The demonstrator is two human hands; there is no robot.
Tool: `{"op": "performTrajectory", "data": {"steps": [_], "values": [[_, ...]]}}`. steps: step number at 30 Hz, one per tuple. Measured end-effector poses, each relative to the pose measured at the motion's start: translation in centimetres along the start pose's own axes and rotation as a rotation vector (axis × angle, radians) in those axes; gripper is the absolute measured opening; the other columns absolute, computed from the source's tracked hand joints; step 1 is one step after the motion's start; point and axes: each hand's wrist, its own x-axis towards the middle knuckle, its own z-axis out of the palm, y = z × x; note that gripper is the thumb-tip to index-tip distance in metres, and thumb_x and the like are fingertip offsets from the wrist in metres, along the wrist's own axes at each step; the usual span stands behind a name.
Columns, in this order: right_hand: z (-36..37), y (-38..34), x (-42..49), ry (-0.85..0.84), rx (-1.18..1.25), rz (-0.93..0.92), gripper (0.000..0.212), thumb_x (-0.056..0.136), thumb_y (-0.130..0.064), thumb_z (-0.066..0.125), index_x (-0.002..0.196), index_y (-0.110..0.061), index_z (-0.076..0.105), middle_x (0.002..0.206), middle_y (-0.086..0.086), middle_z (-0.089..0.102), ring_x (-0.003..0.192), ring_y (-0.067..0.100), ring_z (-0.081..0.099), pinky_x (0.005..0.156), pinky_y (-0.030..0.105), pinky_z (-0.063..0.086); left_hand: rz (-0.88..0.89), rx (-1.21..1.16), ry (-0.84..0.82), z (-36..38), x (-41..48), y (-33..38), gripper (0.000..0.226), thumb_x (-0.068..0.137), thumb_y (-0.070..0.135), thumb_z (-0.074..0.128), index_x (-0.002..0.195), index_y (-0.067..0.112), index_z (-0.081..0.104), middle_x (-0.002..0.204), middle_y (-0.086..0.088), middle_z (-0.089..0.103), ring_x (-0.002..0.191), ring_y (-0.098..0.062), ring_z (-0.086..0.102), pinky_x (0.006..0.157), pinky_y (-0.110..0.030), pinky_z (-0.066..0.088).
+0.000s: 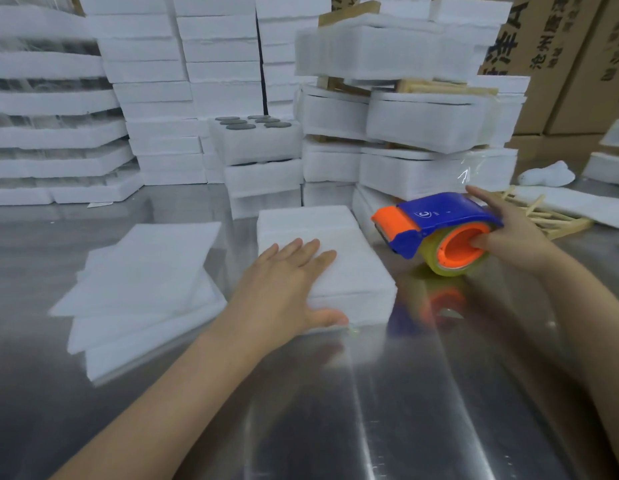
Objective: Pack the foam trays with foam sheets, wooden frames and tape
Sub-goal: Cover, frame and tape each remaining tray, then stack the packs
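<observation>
Steel table (335,410), tray (356,271) pressed, dispenser (436,220) gripped

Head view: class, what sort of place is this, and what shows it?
Most likely a packing workshop or warehouse: stacked foam trays fill the back, printed cardboard cartons stand at right, and the right hand grips a tape dispenser over a steel table.

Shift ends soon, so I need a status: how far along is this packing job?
Done: taped foam tray bundles are stacked behind. In hand: the left hand presses flat on a covered foam tray on the table, while the right hand holds the tape dispenser beside it; no tape shows on it. Left: loose foam sheets, spare wooden frames and an uncovered tray remain.
</observation>
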Motion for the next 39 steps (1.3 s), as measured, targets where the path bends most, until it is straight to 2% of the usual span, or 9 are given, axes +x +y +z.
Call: {"op": "performTrajectory", "data": {"steps": [12, 16, 20, 23, 26, 30, 33, 36, 39], "values": [[-1.7, 1.3, 0.3, 0.138, -0.073, -0.052, 0.077, 0.076, 0.015, 0.058, 0.139, -0.027, 0.046, 0.108, 0.004, 0.061, 0.084, 0.012, 0.06, 0.064, 0.026, 0.047, -0.049, -0.064, -0.038, 0.0, 0.1, 0.2, 0.096, 0.07, 0.083, 0.045, 0.151, 0.04, 0.016, 0.161, 0.013, 0.011, 0.148, -0.008, 0.006, 0.119, -0.032, 0.004], [-3.3, 3.3, -0.3, 0.334, -0.06, -0.044, 0.071, 0.073, 0.019, 0.053, 0.136, -0.015, 0.052, 0.115, 0.009, 0.062, 0.096, 0.02, 0.059, 0.082, 0.033, 0.047, -0.057, -0.049, -0.049, 0.0, -0.1, 0.1, 0.096, 0.069, 0.084, 0.043, 0.151, 0.041, 0.016, 0.161, 0.014, 0.01, 0.148, -0.007, 0.006, 0.119, -0.031, 0.004], [-3.2, 3.9, -1.1, 0.255, -0.047, -0.105, 0.065, 0.075, 0.02, 0.051, 0.13, -0.013, 0.057, 0.121, 0.007, 0.062, 0.111, 0.021, 0.057, 0.094, 0.036, 0.045, -0.077, -0.05, -0.091, -1.1, 0.1, 0.9, 0.095, 0.066, 0.089, 0.04, 0.148, 0.044, 0.021, 0.158, 0.016, 0.019, 0.145, -0.011, 0.019, 0.116, -0.034, 0.019], [-2.6, 3.4, -0.9, 0.297, -0.02, -0.141, 0.065, 0.074, 0.021, 0.048, 0.129, -0.011, 0.056, 0.115, 0.003, 0.062, 0.105, 0.017, 0.057, 0.083, 0.022, 0.043, -0.204, -0.086, -0.105, -3.2, 0.7, 1.7, 0.092, 0.062, 0.095, 0.009, 0.126, 0.045, 0.052, 0.13, 0.012, 0.056, 0.12, -0.02, 0.05, 0.084, -0.035, 0.042], [-2.5, 3.5, -1.2, 0.325, 0.004, -0.157, 0.069, 0.075, 0.022, 0.046, 0.134, -0.015, 0.052, 0.116, 0.0, 0.059, 0.104, 0.014, 0.056, 0.078, 0.017, 0.042, -0.232, 0.116, -0.034, -5.0, 4.8, 3.5, 0.06, 0.089, 0.072, 0.024, 0.072, 0.022, 0.053, 0.078, 0.001, 0.054, 0.082, -0.023, 0.05, 0.064, -0.031, 0.03], [-2.7, 3.3, -1.1, 0.344, -0.058, -0.264, 0.075, 0.074, 0.024, 0.044, 0.138, -0.016, 0.05, 0.122, 0.0, 0.056, 0.112, 0.013, 0.051, 0.091, 0.02, 0.039, -0.171, 0.055, 0.165, -4.0, 11.2, 7.6, 0.023, 0.097, 0.023, 0.044, 0.093, 0.011, 0.063, 0.099, -0.011, 0.064, 0.094, -0.032, 0.06, 0.068, -0.031, 0.033], [-2.8, 3.4, -1.1, 0.351, -0.105, -0.34, 0.069, 0.078, 0.023, 0.051, 0.137, -0.014, 0.05, 0.121, 0.003, 0.057, 0.109, 0.011, 0.051, 0.083, 0.008, 0.04, -0.059, -0.041, 0.049, -0.4, 13.0, 8.7, 0.029, 0.099, 0.02, 0.038, 0.109, 0.008, 0.062, 0.114, -0.014, 0.064, 0.108, -0.033, 0.056, 0.091, -0.034, 0.038], [-3.0, 3.1, -1.1, 0.352, -0.127, -0.407, 0.064, 0.08, 0.02, 0.056, 0.136, -0.011, 0.05, 0.123, 0.01, 0.057, 0.109, 0.01, 0.051, 0.084, 0.007, 0.041, -0.101, -0.123, -0.059, 1.8, 13.7, 8.4, 0.031, 0.1, 0.02, 0.035, 0.118, 0.009, 0.057, 0.121, -0.013, 0.062, 0.118, -0.028, 0.05, 0.112, -0.038, 0.022], [-3.0, 2.5, -1.1, 0.328, -0.182, -0.421, 0.07, 0.075, 0.025, 0.051, 0.135, -0.011, 0.051, 0.123, 0.012, 0.056, 0.108, 0.009, 0.049, 0.086, 0.005, 0.037, -0.095, -0.163, -0.098, 2.2, 13.9, 7.9, 0.029, 0.099, 0.021, 0.034, 0.11, 0.013, 0.06, 0.121, -0.01, 0.063, 0.114, -0.027, 0.053, 0.103, -0.034, 0.029]]}}
